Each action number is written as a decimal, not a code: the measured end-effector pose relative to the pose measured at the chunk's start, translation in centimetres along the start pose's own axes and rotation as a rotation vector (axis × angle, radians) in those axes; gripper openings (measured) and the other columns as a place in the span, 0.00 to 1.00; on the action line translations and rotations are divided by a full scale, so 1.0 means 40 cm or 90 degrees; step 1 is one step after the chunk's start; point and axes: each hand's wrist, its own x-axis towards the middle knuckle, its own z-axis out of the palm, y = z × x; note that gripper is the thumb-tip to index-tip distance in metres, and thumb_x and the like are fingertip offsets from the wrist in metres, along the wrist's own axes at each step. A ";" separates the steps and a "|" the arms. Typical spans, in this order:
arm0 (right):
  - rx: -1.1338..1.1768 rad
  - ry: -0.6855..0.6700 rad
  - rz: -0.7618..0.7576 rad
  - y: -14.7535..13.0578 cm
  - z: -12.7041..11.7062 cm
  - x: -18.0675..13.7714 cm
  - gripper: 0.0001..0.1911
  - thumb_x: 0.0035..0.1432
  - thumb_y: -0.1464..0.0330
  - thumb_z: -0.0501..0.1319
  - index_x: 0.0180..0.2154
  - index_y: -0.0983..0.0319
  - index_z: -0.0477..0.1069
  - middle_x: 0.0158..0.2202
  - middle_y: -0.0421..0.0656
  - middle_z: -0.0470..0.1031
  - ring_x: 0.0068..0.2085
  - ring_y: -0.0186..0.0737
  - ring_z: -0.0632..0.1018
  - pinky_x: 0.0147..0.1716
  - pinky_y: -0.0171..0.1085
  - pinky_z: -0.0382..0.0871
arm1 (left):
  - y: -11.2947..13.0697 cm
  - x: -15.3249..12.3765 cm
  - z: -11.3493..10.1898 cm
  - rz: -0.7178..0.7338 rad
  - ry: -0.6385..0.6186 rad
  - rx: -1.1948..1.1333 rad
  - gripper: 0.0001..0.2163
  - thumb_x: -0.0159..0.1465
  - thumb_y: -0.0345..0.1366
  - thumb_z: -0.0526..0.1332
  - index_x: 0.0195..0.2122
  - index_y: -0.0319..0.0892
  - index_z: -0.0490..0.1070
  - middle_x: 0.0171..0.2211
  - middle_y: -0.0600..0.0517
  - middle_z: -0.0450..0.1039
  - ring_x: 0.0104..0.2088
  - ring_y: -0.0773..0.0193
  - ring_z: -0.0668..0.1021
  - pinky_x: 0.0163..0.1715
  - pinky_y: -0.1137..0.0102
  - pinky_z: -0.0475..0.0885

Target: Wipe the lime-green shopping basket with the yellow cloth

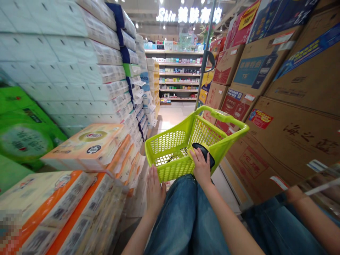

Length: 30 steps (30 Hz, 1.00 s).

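A lime-green plastic shopping basket [170, 171] with latticed walls stands tilted just beyond my knees. My left hand [155, 189] rests at its near left corner, fingers straight and thumb apart, fingertips touching the rim. My right hand [201, 166] reaches over the near side, its fingers curled over a dark oval item [209, 159] with a yellow part beside it. What exactly this item is, I cannot make out. A thick green handle [225, 118] rises at the basket's right end.
Orange and white tissue packs [87, 145] are piled close on the left, with tall white pack stacks [61, 67] behind. Cardboard cartons [300, 131] wall the right. A metal pole with a dark loop [208, 61] stands beyond the basket. Stocked shelves [180, 72] close the aisle's far end.
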 end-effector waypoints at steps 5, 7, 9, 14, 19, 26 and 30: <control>0.027 0.002 -0.001 -0.012 0.011 0.006 0.39 0.53 0.83 0.48 0.65 0.57 0.57 0.67 0.44 0.61 0.70 0.40 0.54 0.69 0.53 0.36 | 0.100 0.067 0.021 0.052 0.011 -0.080 0.36 0.66 0.28 0.52 0.71 0.40 0.32 0.71 0.38 0.44 0.71 0.50 0.51 0.65 0.48 0.58; 0.036 0.001 -0.002 -0.012 0.012 0.012 0.37 0.55 0.82 0.49 0.66 0.57 0.57 0.67 0.45 0.61 0.70 0.41 0.54 0.68 0.53 0.36 | 0.153 0.117 0.048 0.077 -0.025 -0.104 0.37 0.65 0.28 0.52 0.71 0.39 0.31 0.72 0.39 0.43 0.71 0.51 0.51 0.66 0.50 0.59; 0.041 -0.001 -0.003 -0.011 0.014 0.018 0.35 0.58 0.80 0.49 0.66 0.57 0.57 0.67 0.44 0.61 0.70 0.41 0.54 0.68 0.53 0.37 | 0.199 0.169 0.086 0.066 -0.041 -0.119 0.40 0.63 0.27 0.53 0.71 0.36 0.29 0.72 0.38 0.38 0.71 0.51 0.48 0.66 0.53 0.59; 0.037 -0.003 -0.009 -0.001 0.026 0.028 0.29 0.65 0.74 0.48 0.66 0.56 0.56 0.67 0.44 0.61 0.70 0.42 0.55 0.68 0.52 0.39 | 0.250 0.243 0.184 0.157 -0.077 -0.077 0.38 0.61 0.25 0.51 0.71 0.32 0.33 0.71 0.35 0.45 0.70 0.52 0.53 0.66 0.53 0.58; 0.030 0.001 -0.020 0.008 0.038 0.025 0.29 0.67 0.73 0.48 0.67 0.57 0.55 0.68 0.45 0.61 0.70 0.42 0.55 0.68 0.52 0.42 | 0.231 0.232 0.214 0.220 -0.103 -0.005 0.32 0.65 0.29 0.49 0.70 0.30 0.42 0.69 0.36 0.53 0.68 0.56 0.61 0.66 0.56 0.57; 0.035 0.019 -0.019 -0.015 0.039 0.017 0.30 0.66 0.74 0.48 0.68 0.58 0.54 0.67 0.45 0.62 0.70 0.42 0.56 0.67 0.51 0.44 | 0.204 0.222 0.199 0.257 -0.090 0.038 0.29 0.67 0.30 0.50 0.69 0.31 0.47 0.67 0.39 0.58 0.66 0.58 0.63 0.66 0.59 0.57; 0.039 0.032 -0.032 -0.040 0.044 0.010 0.31 0.64 0.76 0.48 0.67 0.58 0.56 0.67 0.45 0.62 0.69 0.42 0.56 0.68 0.50 0.42 | 0.175 0.219 0.186 0.279 -0.066 0.062 0.29 0.66 0.30 0.49 0.69 0.31 0.46 0.65 0.39 0.62 0.66 0.59 0.64 0.65 0.59 0.59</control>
